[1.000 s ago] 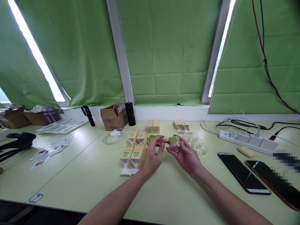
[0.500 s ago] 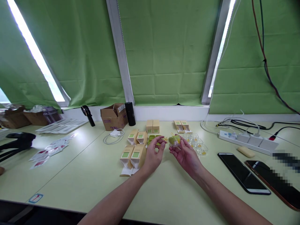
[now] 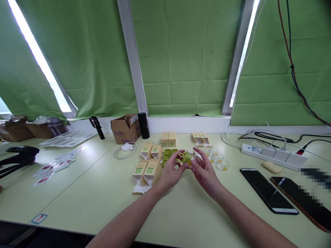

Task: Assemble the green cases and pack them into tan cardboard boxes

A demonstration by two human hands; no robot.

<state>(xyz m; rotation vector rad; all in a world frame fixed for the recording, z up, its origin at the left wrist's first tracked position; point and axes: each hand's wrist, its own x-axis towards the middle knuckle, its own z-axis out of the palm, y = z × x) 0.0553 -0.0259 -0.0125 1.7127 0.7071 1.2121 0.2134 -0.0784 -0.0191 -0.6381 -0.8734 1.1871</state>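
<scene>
Between my two hands is a small green container with a clear cover and a pale loop, tilted toward the left. My left hand pinches its green end near the loop. The clear end lies in the fingers of my right hand. Just behind my left hand stand several small green cups, partly hidden by the fingers. Past my right hand sit several clear plastic covers with yellow spots. Open kraft boxes with green squares are left of my left hand.
Two closed kraft boxes and two open ones stand farther back. A power strip, a beige bar and two phones lie at right. On the left are a cardboard box, a white cable and printed packets.
My left hand has moved right and closed on the green container. The container has turned so its loop points left, and my right hand's fingers have shifted around its clear end.
</scene>
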